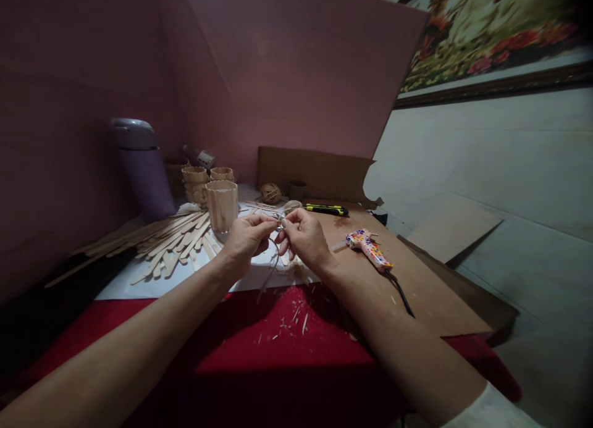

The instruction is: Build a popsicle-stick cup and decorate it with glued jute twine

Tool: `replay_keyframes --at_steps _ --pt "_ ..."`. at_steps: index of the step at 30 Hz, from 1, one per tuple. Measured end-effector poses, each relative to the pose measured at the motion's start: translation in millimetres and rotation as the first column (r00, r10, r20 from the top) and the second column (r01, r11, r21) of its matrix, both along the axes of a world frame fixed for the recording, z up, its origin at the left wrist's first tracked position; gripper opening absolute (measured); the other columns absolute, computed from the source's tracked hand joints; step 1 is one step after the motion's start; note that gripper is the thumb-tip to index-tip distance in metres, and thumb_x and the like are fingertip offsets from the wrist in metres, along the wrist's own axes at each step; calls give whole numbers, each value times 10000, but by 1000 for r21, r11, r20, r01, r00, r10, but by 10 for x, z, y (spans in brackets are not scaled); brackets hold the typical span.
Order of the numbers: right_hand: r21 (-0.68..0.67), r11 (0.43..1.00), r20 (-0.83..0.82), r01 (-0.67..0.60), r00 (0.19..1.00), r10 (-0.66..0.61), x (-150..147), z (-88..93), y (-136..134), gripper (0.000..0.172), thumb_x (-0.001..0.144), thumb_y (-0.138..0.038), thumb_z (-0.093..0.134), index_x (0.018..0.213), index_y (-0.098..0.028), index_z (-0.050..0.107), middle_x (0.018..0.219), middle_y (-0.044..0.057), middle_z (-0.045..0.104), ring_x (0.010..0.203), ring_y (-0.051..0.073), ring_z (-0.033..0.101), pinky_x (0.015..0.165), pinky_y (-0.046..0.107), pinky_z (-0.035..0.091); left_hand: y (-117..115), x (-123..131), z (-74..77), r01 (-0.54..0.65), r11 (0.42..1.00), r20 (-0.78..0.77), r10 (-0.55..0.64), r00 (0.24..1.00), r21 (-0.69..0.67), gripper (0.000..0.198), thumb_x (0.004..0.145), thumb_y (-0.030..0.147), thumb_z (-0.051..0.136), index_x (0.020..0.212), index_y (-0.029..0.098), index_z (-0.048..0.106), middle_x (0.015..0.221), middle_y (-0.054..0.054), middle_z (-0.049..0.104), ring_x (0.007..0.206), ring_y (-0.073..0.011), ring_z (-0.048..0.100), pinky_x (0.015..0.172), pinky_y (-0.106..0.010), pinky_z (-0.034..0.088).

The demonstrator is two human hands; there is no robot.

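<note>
Thin strand (273, 262) pinched in fingertips of left hand (250, 235) and right hand (304, 235), held above white paper (120, 287), end dangling. Wooden cup (222, 207) just past left hand, flat sticks (173, 243) piled leftward. Floral glue gun (373, 253) lies on cardboard (435, 304) right of right hand; yellow-black cutter (327, 210) farther back.

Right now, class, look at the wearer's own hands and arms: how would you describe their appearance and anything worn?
The left hand and right hand are ungloved, with no watch visible. The left forearm shows no sleeve; the right forearm meets a plain, whitish sleeve.
</note>
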State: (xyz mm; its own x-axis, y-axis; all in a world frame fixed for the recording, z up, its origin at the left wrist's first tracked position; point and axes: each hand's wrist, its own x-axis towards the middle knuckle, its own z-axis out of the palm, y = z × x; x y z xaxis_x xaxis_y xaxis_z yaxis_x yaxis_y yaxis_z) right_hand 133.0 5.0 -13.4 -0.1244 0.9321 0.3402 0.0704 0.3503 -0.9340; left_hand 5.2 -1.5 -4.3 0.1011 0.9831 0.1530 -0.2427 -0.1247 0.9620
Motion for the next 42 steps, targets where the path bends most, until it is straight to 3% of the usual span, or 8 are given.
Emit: replay_keyframes --at_steps 5,12,20,27,31,36,39,42 --pt "29 999 16 28 999 -29 -5 -6 -7 109 864 -192 466 782 -218 399 536 -69 573 376 108 601 267 146 381 10 -10 -11 17 1000 40 -17 999 -2 144 585 228 709 587 119 614 393 110 319 317 -9 227 345 -185 105" --pt "118 993 63 5 998 -13 3 -40 -12 126 860 -215 498 761 -223 420 624 -37 613 453 115 632 335 175 472 29 -9 -15 -20 1000 24 20 999 -21 198 588 271 737 578 118 612 370 81 389 295 -16 257 321 -187 103" --pt "-39 997 -45 -63 997 61 -11 -50 62 164 830 -111 511 741 -203 409 664 -48 617 494 96 651 435 199 545 20 15 -27 -76 996 16 77 997 -53 145 590 222 715 566 125 610 342 65 425 283 -23 284 315 -179 140" --pt "45 997 -31 -55 998 56 -9 -76 69 158 839 -144 532 734 -199 427 661 -39 612 504 104 656 446 211 549 46 1 -23 -72 996 19 73 997 -56 174 557 230 753 592 121 621 350 57 456 272 -23 288 308 -178 133" --pt "23 997 -73 -75 994 77 -1 -103 124 134 841 -240 582 820 -204 454 680 -34 619 524 108 659 462 218 557 41 0 7 -118 992 28 120 992 -50 169 560 218 730 565 121 592 343 66 424 269 -24 286 306 -175 135" --pt "-14 1000 -84 -27 996 26 -8 -79 108 264 776 -200 637 893 -224 401 628 -56 608 495 129 650 402 213 526 57 -16 8 -165 986 25 166 986 -34 161 574 208 700 539 131 563 327 84 371 267 -24 272 304 -175 138" --pt "44 999 -27 12 1000 -11 -12 -64 48 248 781 -169 603 876 -234 383 607 -66 595 447 126 626 358 197 472 60 -17 -2 -193 981 15 193 981 -23 147 569 198 695 545 134 564 329 80 390 267 -30 284 305 -177 142" --pt "190 981 108 22 993 -43 4 -59 1 198 787 -146 597 834 -227 423 610 -61 580 457 111 620 397 191 446 52 -12 -4 -211 977 -5 211 977 -5 129 549 174 695 552 131 574 345 73 423 276 -33 304 309 -178 151"
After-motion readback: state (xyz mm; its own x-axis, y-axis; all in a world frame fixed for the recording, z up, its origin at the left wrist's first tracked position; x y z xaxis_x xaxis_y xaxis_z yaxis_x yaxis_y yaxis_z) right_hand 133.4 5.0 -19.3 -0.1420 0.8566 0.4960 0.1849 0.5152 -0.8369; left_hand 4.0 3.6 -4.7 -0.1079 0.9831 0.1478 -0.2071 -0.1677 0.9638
